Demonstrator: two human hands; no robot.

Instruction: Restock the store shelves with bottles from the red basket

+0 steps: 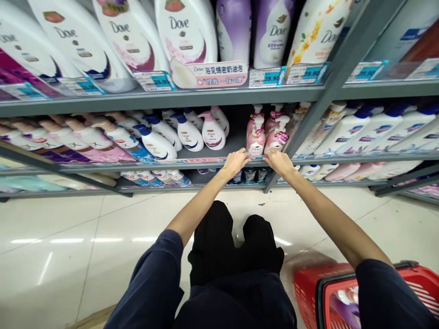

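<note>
Our left hand point(236, 163) and right hand point(278, 163) rest open on the shelf edge point(206, 166), holding nothing, just either side of a pink pump bottle point(255, 139). A red basket point(343, 292) sits low beside our right arm.

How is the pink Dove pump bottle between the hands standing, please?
Upright: the pink Dove pump bottle stands on the shelf, pump head on top.

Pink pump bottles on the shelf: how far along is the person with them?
Done: the red basket already holds a purple item. In hand: the left hand and right hand are at the shelf edge, either side of the pink pump bottles, none clearly gripped. Left: those bottles stand on the shelf.
</note>
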